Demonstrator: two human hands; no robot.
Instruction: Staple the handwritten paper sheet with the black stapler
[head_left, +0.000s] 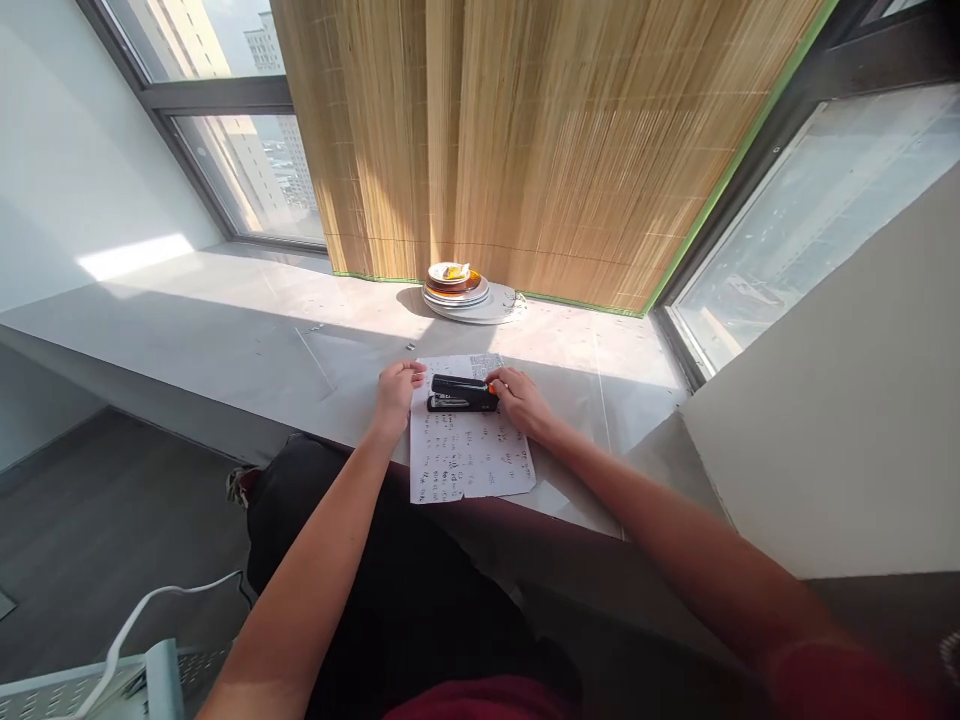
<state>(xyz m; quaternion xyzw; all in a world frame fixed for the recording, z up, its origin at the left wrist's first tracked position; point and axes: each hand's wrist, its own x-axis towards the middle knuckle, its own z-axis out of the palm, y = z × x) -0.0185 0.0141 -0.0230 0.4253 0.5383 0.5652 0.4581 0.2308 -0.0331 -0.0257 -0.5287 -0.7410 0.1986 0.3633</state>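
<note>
A white sheet of paper (pixel 480 460) covered in handwriting lies on the windowsill ledge (pixel 285 370), its lower edge at the ledge's front. On it rests a black stapler (pixel 460 394), its jaws facing left and its arm slightly raised from the base. My right hand (pixel 519 398) grips the stapler's rear end, where an orange spot shows by the fingertips. To the left, my left hand (pixel 400 390) has its fingers pressed together at the paper's left edge, beside the stapler's front and apart from it.
A stack of plates (pixel 457 295) stands beyond the paper, against a bamboo blind (pixel 525 140). A tiny object (pixel 410 346) lies left of the paper's top. Below left are a white cable (pixel 124 630) and a pale perforated rack (pixel 82 685).
</note>
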